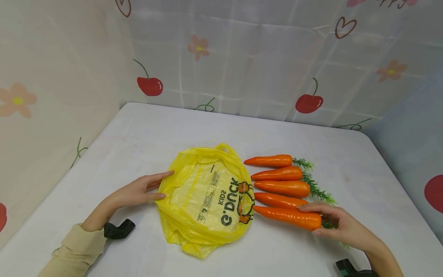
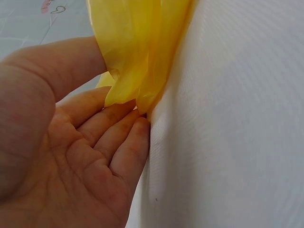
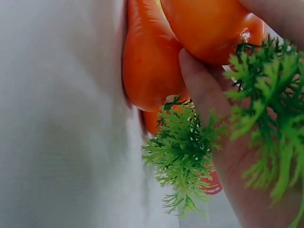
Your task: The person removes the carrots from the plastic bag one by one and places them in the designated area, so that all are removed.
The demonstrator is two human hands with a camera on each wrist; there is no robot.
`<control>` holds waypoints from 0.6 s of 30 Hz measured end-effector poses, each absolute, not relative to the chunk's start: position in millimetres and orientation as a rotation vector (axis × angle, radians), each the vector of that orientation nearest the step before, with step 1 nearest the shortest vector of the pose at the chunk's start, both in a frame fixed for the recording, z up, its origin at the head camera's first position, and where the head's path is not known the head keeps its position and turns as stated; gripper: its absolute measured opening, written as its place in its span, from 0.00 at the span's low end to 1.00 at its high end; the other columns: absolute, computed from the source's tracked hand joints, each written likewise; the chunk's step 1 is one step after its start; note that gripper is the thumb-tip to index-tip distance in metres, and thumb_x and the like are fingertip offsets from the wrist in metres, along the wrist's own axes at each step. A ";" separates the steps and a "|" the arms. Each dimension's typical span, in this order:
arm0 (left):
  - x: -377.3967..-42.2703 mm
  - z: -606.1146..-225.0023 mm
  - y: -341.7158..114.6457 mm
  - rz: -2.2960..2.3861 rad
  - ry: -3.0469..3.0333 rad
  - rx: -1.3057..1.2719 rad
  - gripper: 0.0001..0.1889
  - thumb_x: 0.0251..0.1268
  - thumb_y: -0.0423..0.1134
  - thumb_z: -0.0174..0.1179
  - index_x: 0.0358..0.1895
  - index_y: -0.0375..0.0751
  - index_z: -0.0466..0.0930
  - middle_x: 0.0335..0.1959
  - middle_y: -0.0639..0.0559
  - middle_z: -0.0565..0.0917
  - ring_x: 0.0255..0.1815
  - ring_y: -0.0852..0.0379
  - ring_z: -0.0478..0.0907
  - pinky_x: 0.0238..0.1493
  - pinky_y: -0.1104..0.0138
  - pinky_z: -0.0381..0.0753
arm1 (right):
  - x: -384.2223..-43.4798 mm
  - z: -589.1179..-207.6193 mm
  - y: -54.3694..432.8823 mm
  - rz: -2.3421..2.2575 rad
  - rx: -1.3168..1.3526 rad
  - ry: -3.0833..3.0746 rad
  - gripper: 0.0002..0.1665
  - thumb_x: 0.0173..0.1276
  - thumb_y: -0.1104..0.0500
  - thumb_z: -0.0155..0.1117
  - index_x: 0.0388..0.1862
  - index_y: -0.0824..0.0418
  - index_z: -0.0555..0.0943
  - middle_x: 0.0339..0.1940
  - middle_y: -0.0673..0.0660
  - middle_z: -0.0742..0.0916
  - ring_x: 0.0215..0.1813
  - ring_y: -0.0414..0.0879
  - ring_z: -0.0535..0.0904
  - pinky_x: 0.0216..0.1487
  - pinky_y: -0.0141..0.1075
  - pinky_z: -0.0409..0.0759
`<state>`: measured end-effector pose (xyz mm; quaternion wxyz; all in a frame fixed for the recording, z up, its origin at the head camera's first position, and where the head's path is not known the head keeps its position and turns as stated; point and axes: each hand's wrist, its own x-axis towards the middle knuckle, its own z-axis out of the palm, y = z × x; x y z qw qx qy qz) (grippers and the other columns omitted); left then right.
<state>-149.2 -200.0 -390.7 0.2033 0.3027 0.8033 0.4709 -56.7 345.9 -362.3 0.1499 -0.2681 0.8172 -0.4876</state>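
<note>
A yellow plastic bag point(image 1: 188, 192) with dark printing lies spread on the table, partly crumpled round its edge. My left hand point(image 1: 143, 189) touches the bag's left edge, fingers relaxed and thumb apart from them. In the left wrist view the plastic point(image 2: 133, 52) covers the thumb tip and some fingertips. With fingers and thumb, my right hand point(image 1: 346, 227) grips the leafy end of the nearest glossy orange carrot point(image 1: 287, 216). Its tip points at the bag's right side. Several more carrots point(image 1: 282, 187) lie beyond it in a row, green leaves point(image 1: 315, 186) to the right.
The white-covered table point(image 1: 114, 154) meets a printed curtain point(image 1: 242, 69) at its back edge. Similar cloth hangs at the left and right. Black wrist devices point(image 1: 119, 229) sit at both wrists.
</note>
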 end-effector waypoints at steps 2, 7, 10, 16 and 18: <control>-149.0 -390.7 -200.1 1.316 2.239 0.849 0.35 0.65 0.37 0.60 0.71 0.29 0.53 0.70 0.33 0.55 0.68 0.39 0.55 0.62 0.57 0.62 | -56.9 -364.6 345.7 -1.406 -0.779 2.326 0.28 0.61 0.71 0.63 0.61 0.63 0.74 0.58 0.50 0.78 0.55 0.38 0.74 0.45 0.34 0.79; -149.4 -391.1 -200.4 1.313 2.239 0.858 0.36 0.65 0.37 0.60 0.71 0.30 0.53 0.70 0.33 0.55 0.68 0.39 0.55 0.62 0.57 0.62 | -55.5 -367.8 344.8 -1.397 -0.775 2.285 0.28 0.61 0.69 0.65 0.61 0.63 0.74 0.59 0.51 0.78 0.57 0.36 0.72 0.50 0.30 0.76; -149.4 -391.0 -200.4 1.313 2.238 0.861 0.36 0.64 0.37 0.60 0.70 0.29 0.53 0.70 0.33 0.55 0.68 0.39 0.55 0.62 0.57 0.62 | -54.1 -368.6 344.2 -1.380 -0.768 2.287 0.28 0.60 0.68 0.65 0.61 0.63 0.74 0.59 0.51 0.78 0.58 0.35 0.72 0.51 0.29 0.75; -149.2 -390.8 -200.2 1.314 2.237 0.852 0.36 0.64 0.37 0.60 0.70 0.29 0.53 0.70 0.33 0.55 0.68 0.39 0.55 0.62 0.57 0.62 | -53.7 -370.2 340.9 -1.315 -0.782 2.287 0.28 0.62 0.63 0.65 0.62 0.60 0.74 0.61 0.54 0.77 0.61 0.33 0.69 0.54 0.26 0.71; -149.3 -391.3 -200.1 1.313 2.240 0.845 0.36 0.64 0.37 0.60 0.71 0.30 0.54 0.70 0.34 0.55 0.68 0.40 0.54 0.62 0.58 0.62 | -54.2 -371.4 340.0 -1.301 -0.812 2.276 0.28 0.63 0.62 0.64 0.63 0.61 0.73 0.62 0.56 0.76 0.62 0.34 0.67 0.55 0.26 0.70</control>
